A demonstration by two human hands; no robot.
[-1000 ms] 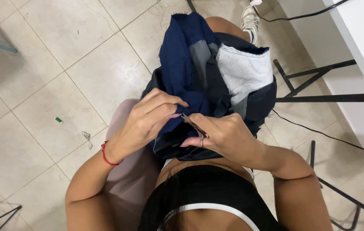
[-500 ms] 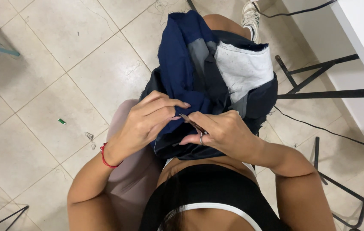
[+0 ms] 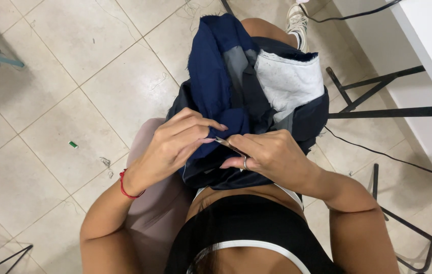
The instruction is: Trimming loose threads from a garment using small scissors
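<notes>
Nearest the camera is the person's own torso in a black top with a white band (image 3: 256, 246), both forearms reaching forward over the lap. The left wrist carries a thin red bracelet (image 3: 123, 185).

The left hand (image 3: 175, 144) has its fingers curled close together, the fingertips pinched on a fold of the navy blue garment (image 3: 213, 76) at its near edge. The right hand (image 3: 272, 155) is likewise closed narrow, thumb and forefinger pressed together around a small slim metal tool (image 3: 222, 140) whose tip pokes out toward the left fingertips; what kind of tool it is cannot be told. A ring (image 3: 245, 163) sits on one right finger. The two hands almost touch, meeting over the same bit of cloth.

The garment lies bunched on the lap and drapes forward over the knees, dark blue with a grey panel and a white lining patch (image 3: 289, 83) turned up on the right side.

Beyond it, one white sneaker (image 3: 297, 23) rests on the pale tiled floor (image 3: 74, 66). A small green scrap (image 3: 74, 144) and loose threads lie on the tiles to the left. To the right stand black metal legs (image 3: 378, 111) under a white tabletop (image 3: 429, 35), with a black cable (image 3: 388, 157) trailing across the floor.
</notes>
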